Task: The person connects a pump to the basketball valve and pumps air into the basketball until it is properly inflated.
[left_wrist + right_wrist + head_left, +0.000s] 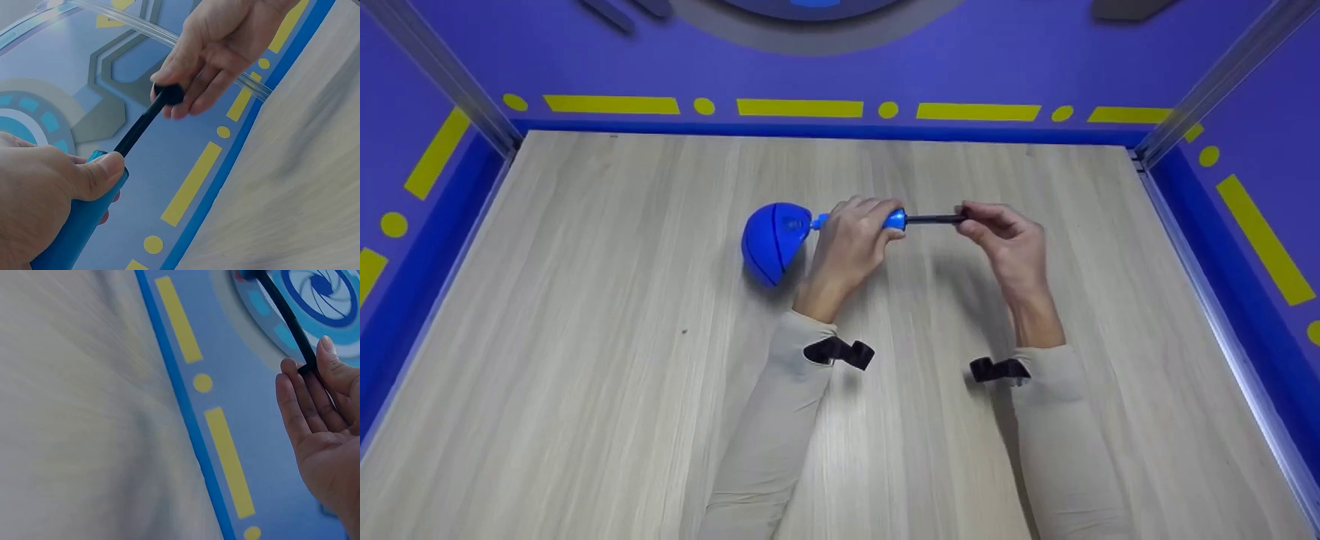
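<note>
My left hand [851, 244] grips the blue barrel [895, 219] of a hand pump, its thumb near the barrel's end in the left wrist view. From the barrel a thin black rod [934, 219] extends to the right. The fingertips of my right hand [1016, 251] pinch the black knob [171, 94] at the rod's far end. On the pump's left end, a narrow light-blue tip meets a blue ball [771, 241] with dark seams; the ball looks partly caved in on its right side. Part of the barrel is hidden under my left hand.
A wood-grain tabletop [607, 337] lies beneath both hands. Purple-blue panels [1005, 60] with yellow marks stand at the back and sides, joined by metal corner posts [1207, 82]. Black wrist mounts [840, 351] sit at both sleeve cuffs.
</note>
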`<state>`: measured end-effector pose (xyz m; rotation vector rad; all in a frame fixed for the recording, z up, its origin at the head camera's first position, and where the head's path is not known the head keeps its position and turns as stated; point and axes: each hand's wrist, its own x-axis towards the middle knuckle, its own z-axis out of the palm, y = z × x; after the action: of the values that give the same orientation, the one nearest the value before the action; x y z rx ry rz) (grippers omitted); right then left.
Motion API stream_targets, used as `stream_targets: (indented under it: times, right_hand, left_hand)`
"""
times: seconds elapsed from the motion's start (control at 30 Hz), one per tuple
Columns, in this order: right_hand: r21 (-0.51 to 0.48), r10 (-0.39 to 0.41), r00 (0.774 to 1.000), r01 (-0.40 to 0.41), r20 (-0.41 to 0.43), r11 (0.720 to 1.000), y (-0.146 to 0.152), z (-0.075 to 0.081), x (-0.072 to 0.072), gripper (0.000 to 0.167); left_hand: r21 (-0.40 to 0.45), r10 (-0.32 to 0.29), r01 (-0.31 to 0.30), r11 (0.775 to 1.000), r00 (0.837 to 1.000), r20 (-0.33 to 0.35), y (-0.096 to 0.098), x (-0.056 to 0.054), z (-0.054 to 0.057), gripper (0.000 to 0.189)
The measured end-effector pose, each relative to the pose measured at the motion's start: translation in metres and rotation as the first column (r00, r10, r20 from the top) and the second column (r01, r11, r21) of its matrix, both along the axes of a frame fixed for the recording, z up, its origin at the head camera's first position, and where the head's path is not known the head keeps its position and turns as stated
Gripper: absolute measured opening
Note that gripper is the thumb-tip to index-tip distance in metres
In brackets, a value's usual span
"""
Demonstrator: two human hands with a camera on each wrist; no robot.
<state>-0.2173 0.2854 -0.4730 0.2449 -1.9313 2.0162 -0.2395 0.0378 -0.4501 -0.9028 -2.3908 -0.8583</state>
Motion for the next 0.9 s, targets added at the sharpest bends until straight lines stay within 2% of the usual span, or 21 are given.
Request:
stream_targets:
  times: [0.17,0.4,0.57,0.8,0.9]
  right_hand:
    - [0.085,0.026,1.000,-0.026,0.005,0.996,-0.028,-0.004,-0.001,0.025]
    - [0.098,0.061,0.998,-0.061,0.005,0.993,-0.038,-0.004,0.001,0.026]
    - [0.128,0.049,0.999,-0.050,0.008,0.990,-0.019,-0.001,0.000,0.028]
    - [-0.021,-0.010,0.999,0.010,0.031,1.000,0.022,0.003,0.001,0.027]
    - [-0.025,-0.019,0.999,0.020,0.031,0.999,0.029,0.005,0.001,0.028]
  left_hand:
    - [-0.044,-0.006,0.006,0.999,1.000,-0.012,0.005,0.003,-0.001,0.034]
    - [-0.032,-0.016,0.017,0.999,1.000,0.015,0.003,0.002,-0.002,0.035]
    - [-0.012,-0.029,0.030,0.999,0.999,0.033,0.000,0.001,-0.003,0.037]
    - [0.002,-0.014,0.014,1.000,0.998,0.062,-0.003,0.000,-0.002,0.036]
    - [-0.004,-0.009,0.009,1.000,0.999,0.051,-0.003,0.000,-0.001,0.036]
